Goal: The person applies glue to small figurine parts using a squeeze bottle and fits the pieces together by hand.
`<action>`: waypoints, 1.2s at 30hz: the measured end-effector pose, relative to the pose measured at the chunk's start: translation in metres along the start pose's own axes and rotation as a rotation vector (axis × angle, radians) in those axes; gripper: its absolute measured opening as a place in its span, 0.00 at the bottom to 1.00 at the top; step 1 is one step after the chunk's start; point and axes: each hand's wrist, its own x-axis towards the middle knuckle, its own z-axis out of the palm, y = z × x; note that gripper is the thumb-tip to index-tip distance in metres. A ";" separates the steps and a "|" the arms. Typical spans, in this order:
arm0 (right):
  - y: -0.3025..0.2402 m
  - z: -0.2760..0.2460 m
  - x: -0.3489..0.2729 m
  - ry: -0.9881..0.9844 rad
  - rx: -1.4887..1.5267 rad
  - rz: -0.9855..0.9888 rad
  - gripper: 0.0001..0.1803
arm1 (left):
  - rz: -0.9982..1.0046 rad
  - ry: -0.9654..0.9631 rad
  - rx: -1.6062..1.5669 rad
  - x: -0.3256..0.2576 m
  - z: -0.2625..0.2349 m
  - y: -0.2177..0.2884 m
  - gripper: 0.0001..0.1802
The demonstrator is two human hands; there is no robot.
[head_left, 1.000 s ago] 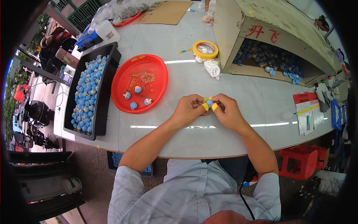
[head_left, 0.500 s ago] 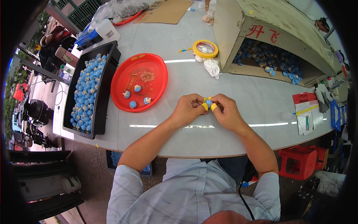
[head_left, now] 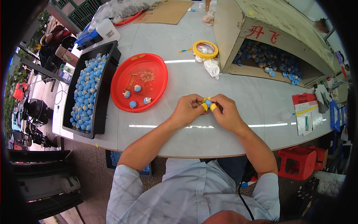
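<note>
- Left hand in close, thumb and fingertips pinching a small blue piece from its left!
- Right hand matches it, pinching from the right, yellow bands on both hands' digits.
- The piece sits between them, mostly hidden, over the table.
- Off left, a red dish carries four balls; beyond, a black bin brims with more.

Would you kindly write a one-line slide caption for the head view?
Left hand and right hand pinch a small blue piece right of a red tray holding four blue balls.
</note>
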 end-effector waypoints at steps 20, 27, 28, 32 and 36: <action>-0.001 -0.006 0.004 -0.032 0.039 0.076 0.08 | -0.020 -0.004 -0.065 0.002 0.000 0.006 0.11; -0.004 -0.009 0.006 -0.089 0.213 0.216 0.05 | -0.017 -0.014 -0.052 0.001 -0.001 0.005 0.10; -0.003 -0.009 0.006 -0.089 0.214 0.217 0.05 | -0.006 -0.010 -0.073 0.001 0.000 0.005 0.10; 0.003 -0.008 0.004 -0.081 0.170 0.155 0.05 | 0.009 -0.011 -0.081 0.002 0.000 0.002 0.09; 0.003 -0.006 0.003 -0.049 0.110 0.090 0.06 | 0.010 -0.002 -0.072 0.001 0.001 0.003 0.08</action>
